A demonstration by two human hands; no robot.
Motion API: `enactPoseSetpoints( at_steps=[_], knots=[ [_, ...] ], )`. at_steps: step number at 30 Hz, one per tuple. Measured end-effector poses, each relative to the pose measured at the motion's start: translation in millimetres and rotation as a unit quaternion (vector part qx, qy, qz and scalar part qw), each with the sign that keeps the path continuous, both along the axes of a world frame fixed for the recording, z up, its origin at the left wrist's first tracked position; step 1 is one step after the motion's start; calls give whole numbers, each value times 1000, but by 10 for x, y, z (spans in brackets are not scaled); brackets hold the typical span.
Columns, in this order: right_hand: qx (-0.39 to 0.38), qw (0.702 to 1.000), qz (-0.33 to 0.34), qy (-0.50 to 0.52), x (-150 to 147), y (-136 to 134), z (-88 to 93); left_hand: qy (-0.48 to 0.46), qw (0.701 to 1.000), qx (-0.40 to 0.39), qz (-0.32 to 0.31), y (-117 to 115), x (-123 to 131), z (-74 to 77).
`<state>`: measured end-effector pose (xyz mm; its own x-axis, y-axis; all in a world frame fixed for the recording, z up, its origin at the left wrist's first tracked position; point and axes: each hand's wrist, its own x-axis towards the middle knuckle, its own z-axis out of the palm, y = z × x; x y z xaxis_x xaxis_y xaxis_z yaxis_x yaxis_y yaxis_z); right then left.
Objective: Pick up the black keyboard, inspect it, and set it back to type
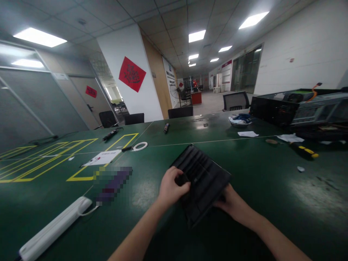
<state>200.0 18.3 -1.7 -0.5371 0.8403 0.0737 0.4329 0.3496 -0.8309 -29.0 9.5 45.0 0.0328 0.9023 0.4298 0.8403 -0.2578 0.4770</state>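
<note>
A flat black ribbed panel (202, 177) lies tilted on the green table (258, 188) in front of me. My left hand (171, 188) is curled over its near left edge, fingers closed on it. My right hand (231, 203) grips the panel from underneath at its right side, fingers mostly hidden behind it. Both hands hold the panel just above the tabletop.
A white power strip (51, 228) lies at the near left. Yellow tape outlines (49, 161), a paper sheet (102, 157), a white cable coil (140, 145) and two black tools sit further left. An open black computer case (301, 108), a yellow-handled screwdriver (304, 149) and a dish (239, 121) stand at the right.
</note>
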Motion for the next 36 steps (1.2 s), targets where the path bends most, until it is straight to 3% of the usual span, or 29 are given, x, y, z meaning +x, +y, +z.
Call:
enactPoseSetpoints(
  at_steps=[3,6,9,14,19,22,25,28,32,36],
  knots=[
    [-28,1000,-3,-6,9,23,39,76,984,-36,160,324,-429,128],
    [-65,998,-7,6,12,10,98,123,937,-133,300,643,-822,179],
    [-81,997,-6,5,11,3,128,124,909,-176,356,859,-1061,144],
    [-103,994,-6,18,17,30,119,128,883,-195,408,1025,-1179,2],
    [-106,994,-4,23,30,28,115,142,879,-198,409,1059,-1193,-73],
    [-111,994,-4,22,26,14,118,159,884,-180,402,1039,-1142,-33],
    [-101,995,-4,22,14,8,118,188,904,-141,358,907,-1028,25],
    [-90,996,-4,19,13,17,117,216,933,-120,263,570,-904,2],
    [-91,996,-2,8,26,22,115,262,952,-108,116,-61,-845,-174],
    [-90,996,-22,-8,1,-24,108,249,957,-125,84,-443,-871,-310]
  ],
)
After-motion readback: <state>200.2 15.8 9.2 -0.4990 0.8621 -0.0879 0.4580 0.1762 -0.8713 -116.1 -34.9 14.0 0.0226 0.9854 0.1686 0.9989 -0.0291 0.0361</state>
